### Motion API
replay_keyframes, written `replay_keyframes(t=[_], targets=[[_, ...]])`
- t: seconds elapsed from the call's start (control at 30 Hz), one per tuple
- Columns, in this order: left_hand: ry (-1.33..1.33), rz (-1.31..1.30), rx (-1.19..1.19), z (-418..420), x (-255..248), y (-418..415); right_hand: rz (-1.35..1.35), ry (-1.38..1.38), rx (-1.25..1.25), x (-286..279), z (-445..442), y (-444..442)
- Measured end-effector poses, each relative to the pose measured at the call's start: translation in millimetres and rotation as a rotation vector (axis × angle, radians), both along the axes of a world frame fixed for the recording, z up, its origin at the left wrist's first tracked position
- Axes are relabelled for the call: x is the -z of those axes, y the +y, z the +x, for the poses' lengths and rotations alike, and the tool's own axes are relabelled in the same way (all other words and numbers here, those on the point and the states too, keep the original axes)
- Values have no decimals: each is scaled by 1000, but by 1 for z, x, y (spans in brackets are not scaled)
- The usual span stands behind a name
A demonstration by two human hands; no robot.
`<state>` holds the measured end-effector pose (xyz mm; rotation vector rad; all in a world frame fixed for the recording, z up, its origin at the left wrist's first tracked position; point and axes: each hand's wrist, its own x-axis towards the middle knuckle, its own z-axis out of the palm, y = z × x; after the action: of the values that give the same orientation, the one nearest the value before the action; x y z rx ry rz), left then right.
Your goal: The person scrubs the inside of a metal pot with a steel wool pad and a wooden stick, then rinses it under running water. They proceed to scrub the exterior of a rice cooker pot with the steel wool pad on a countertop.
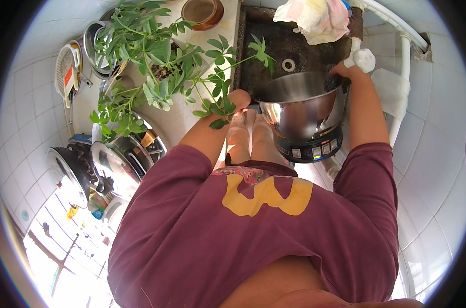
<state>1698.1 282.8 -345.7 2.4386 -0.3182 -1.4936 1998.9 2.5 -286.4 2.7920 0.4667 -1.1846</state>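
A shiny stainless-steel pot [294, 113] with nothing visible inside sits on a round black appliance base [317, 148], which has several square buttons and one lit yellow spot. It overlaps the near side of a dark, stained stone sink [263, 42]. My left hand [240, 99], fingers curled, is beside the pot's left rim, partly behind leaves. At the pot's far right side, my right hand [340, 71] reaches past a white valve knob [364, 60] that covers part of it. Whether either hand grips a handle cannot be made out.
A leafy green potted plant [156, 57] spreads over the counter [171, 125] at left, reaching towards the sink. Beyond it stands a brown glazed pot [202, 15]. Lidded pans [117, 165] line the left side. White pipes [404, 69] and a cloth [319, 19] are at right.
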Motion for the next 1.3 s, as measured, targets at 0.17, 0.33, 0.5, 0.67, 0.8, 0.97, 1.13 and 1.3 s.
replay_keyframes(t=[0.17,0.33,0.5,0.67,0.8,0.97,1.13,1.3], targets=[[-157,58,-240,-1,-49,-10,328,34,286,-54,-23,-6],[-511,42,-1374,-29,-92,-39,611,81,514,-26,-50,-25],[-762,-18,-1379,-42,-65,-37,875,134,778,25,-85,-42],[-557,-343,-1730,-49,-64,-43,771,-39,704,50,-101,-47],[-404,-435,-1745,-63,-57,-43,639,-324,429,57,-111,-43],[-450,-132,-1467,-65,-51,-46,426,-425,14,9,-180,-9],[-526,-104,-1401,-71,-28,-47,528,-381,193,-21,-199,-21],[-517,5,-1347,-72,-61,-54,880,-599,800,-136,-145,6]])
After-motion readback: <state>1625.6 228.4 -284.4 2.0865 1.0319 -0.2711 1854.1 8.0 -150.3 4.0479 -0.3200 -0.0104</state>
